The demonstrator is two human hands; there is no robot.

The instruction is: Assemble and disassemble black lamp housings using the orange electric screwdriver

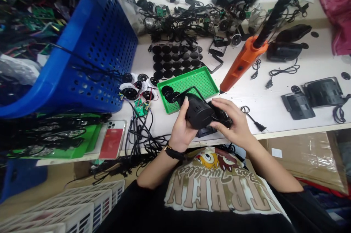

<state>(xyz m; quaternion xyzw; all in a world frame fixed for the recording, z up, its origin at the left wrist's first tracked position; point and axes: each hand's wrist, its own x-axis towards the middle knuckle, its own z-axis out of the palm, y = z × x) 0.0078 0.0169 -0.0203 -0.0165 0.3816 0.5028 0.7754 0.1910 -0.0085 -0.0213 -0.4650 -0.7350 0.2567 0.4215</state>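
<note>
Printed shirt (219,193) nearest, left hand (182,129) clamping black housing (199,110) between thumb and fingers before green tray (186,77), right hand (234,121) bent round its side, pinch unclear; apparently two-handed handling, next calling for steady support.

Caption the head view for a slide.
Both hands hold a black housing, with a green tray behind it and a blue basket to the left.
</note>
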